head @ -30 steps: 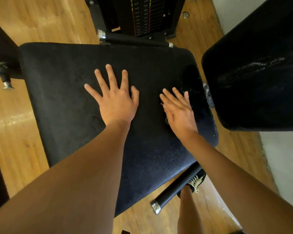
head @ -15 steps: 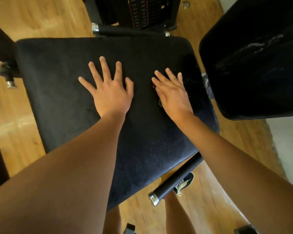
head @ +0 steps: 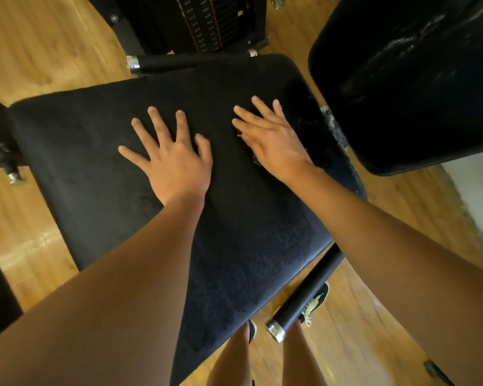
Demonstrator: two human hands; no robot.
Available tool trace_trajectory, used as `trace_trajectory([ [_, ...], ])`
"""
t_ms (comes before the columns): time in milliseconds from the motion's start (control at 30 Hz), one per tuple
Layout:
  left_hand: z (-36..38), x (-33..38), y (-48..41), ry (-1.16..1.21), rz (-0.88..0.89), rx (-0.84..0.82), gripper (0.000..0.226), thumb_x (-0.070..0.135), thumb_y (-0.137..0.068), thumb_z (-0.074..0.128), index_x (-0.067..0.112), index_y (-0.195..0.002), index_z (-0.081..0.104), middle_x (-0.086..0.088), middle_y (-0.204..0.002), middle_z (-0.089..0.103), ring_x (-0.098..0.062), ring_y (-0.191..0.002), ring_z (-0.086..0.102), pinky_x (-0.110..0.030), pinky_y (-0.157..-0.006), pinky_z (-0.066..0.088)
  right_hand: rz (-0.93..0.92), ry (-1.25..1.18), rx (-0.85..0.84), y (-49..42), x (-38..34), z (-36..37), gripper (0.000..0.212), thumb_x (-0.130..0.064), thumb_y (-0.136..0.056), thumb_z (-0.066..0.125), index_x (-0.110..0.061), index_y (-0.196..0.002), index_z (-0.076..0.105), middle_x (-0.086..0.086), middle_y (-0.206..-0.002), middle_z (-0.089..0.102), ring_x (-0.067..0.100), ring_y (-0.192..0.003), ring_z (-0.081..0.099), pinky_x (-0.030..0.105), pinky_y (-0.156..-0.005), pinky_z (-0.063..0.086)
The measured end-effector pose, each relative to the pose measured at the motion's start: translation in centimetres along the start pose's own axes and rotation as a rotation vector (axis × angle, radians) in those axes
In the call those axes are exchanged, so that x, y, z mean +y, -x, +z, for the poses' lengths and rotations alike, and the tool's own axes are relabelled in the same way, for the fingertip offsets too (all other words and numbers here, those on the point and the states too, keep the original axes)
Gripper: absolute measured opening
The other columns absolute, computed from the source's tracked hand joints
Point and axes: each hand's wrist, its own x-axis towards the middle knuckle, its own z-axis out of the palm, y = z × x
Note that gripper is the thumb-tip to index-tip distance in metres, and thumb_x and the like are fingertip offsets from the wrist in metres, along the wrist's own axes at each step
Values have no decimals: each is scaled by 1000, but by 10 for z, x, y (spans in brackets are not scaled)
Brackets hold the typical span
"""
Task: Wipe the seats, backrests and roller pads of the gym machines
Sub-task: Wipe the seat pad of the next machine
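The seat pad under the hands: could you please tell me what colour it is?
The seat pad is black, best seen in the head view.

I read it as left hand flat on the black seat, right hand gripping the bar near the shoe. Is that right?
Not quite: the head view shows the right hand flat on the seat too, beside the left hand. The bar near the shoe is untouched.
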Motion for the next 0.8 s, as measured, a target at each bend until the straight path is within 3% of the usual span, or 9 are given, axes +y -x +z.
trace_trajectory([
  [233,-2,1,1,-2,6,-1,60,49,-104,24,30,-161,28,-11,-172,10,-41,-157,1,-75,-117,1,-42,-11,7,34,8,-2,34,-7,-101,59,-6,-135,65,9,-150,54,37,-148,37,60,-124,16],
  [400,-1,1,1,-7,2,0,60,48,-104,24,30,-161,28,-11,-171,10,-42,-157,1,-75,-117,1,-80,-37,-14,67,13,-6,37,-3,-99,63,-6,-135,64,8,-150,54,35,-149,35,59,-123,16],
  [667,0,1,1,-4,4,5,60,48,-104,25,29,-160,29,-12,-171,11,-42,-157,2,-75,-117,2,24,-44,21,9,3,1,32,-10,-102,58,-5,-133,66,9,-150,54,38,-151,31,53,-124,7],
  [800,-1,1,1,7,9,7,60,47,-104,25,29,-160,31,-12,-171,12,-42,-156,3,-75,-117,2,-38,-52,23,32,11,-2,33,-7,-101,60,-6,-134,65,9,-150,54,38,-149,33,59,-124,13],
])
